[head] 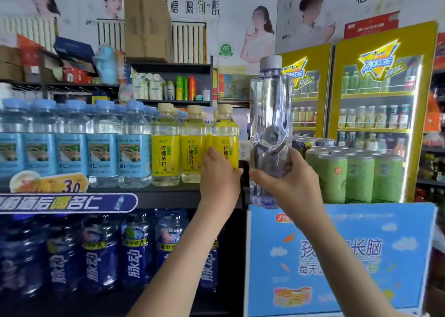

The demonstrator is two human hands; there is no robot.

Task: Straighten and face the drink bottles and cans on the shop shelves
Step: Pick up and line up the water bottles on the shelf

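My right hand [286,179] grips the lower part of a tall clear water bottle [269,114] with a grey cap, held upright in the air at the shelf's right end. My left hand [220,172] is wrapped round the bottom of the rightmost yellow lemon soda bottle [226,136] on the upper shelf. Two more yellow-labelled bottles [179,145] stand left of it. Further left runs a row of blue-labelled water bottles [72,143]. The shelf below holds dark blue drink bottles [134,251].
A black shelf edge [168,199] carries a blue banner and a price tag. Right of the shelf, packs of green cans [356,174] sit on a light blue carton [337,256]. Two yellow drink fridges [375,95] stand behind. Boxes and sprays fill the upper racks.
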